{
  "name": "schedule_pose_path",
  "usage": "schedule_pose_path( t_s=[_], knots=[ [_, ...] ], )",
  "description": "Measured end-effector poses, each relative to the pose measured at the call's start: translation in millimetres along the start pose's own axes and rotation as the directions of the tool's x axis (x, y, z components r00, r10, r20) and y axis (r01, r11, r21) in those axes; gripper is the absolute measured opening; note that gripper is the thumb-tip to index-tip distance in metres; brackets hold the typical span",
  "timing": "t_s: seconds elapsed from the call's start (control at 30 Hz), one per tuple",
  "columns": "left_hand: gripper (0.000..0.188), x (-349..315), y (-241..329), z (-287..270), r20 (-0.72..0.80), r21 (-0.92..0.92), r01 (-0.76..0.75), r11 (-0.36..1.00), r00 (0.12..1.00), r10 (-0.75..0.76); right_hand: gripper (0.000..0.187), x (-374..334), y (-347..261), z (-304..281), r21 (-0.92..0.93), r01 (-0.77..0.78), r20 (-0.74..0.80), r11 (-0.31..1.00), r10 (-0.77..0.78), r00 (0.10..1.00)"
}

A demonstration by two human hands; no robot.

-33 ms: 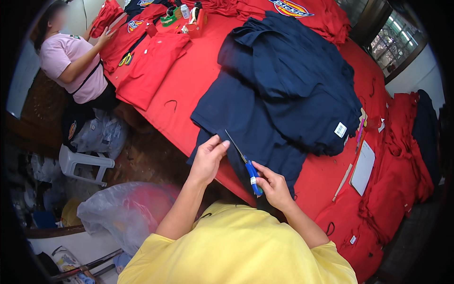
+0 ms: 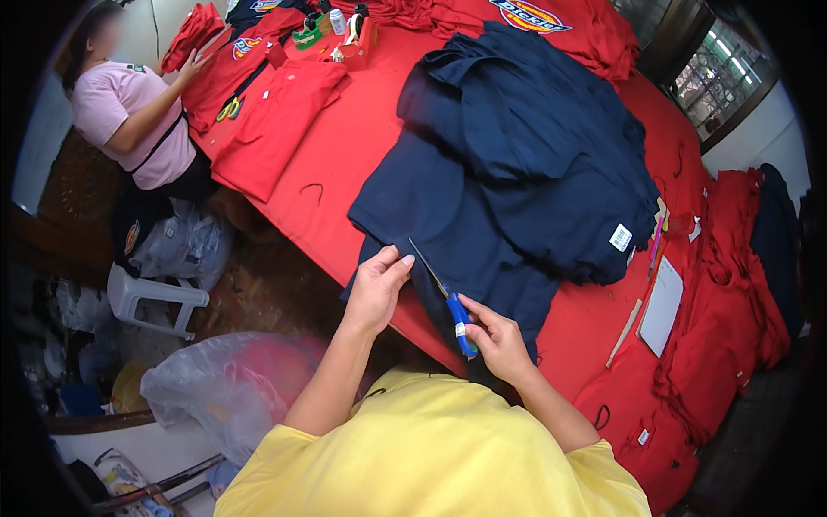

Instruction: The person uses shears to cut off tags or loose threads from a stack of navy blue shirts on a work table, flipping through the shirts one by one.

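A pile of navy garments (image 2: 534,146) lies across the red-covered table in front of me, with a white barcode tag (image 2: 620,237) on its right part. My left hand (image 2: 376,297) is closed in a pinch at the near edge of the lowest navy garment (image 2: 482,241). In my right hand (image 2: 495,338) is a pair of small scissors with blue handles (image 2: 461,323). Their thin blades point up and left over the navy cloth, the tips close to my left thumb. What exactly lies between my left fingertips is mostly hidden.
Folded red garments (image 2: 280,116) and yellow-handled scissors (image 2: 230,109) lie at the left; a red tape dispenser (image 2: 360,47) stands at the back. A person in pink (image 2: 129,121) handles red cloth. A white card (image 2: 662,306) and red garments (image 2: 715,284) are at right. A plastic stool (image 2: 159,293) stands below.
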State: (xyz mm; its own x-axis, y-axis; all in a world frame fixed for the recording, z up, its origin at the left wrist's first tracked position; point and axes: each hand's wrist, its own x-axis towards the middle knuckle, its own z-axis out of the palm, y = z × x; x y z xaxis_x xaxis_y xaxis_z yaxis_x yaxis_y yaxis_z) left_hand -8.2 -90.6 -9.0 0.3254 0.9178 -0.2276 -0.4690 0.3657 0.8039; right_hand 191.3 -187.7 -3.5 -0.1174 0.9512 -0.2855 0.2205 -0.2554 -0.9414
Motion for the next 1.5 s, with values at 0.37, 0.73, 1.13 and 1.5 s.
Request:
schedule_pose_path(
  t_s=[0.37,0.73,1.13,1.5],
  knots=[
    [0.041,10,17,-13,0.092,0.175,-0.059,0.983,0.995,0.043,0.048,29,-9,12,0.052,0.009,-0.008,0.999,-0.009,1.000],
    [0.033,20,28,-28,0.060,0.188,-0.063,0.980,0.997,0.052,0.049,55,-19,20,-0.017,0.116,0.003,0.993,-0.116,0.993],
    [0.026,39,28,-36,-0.081,-0.016,-0.096,0.995,0.992,0.095,0.052,53,-5,23,-0.344,0.377,-0.056,0.860,-0.420,0.906],
    [0.026,33,26,-25,-0.057,0.014,-0.084,0.996,0.995,0.084,0.051,63,-2,23,-0.178,0.356,-0.070,0.917,-0.373,0.925]
  ],
)
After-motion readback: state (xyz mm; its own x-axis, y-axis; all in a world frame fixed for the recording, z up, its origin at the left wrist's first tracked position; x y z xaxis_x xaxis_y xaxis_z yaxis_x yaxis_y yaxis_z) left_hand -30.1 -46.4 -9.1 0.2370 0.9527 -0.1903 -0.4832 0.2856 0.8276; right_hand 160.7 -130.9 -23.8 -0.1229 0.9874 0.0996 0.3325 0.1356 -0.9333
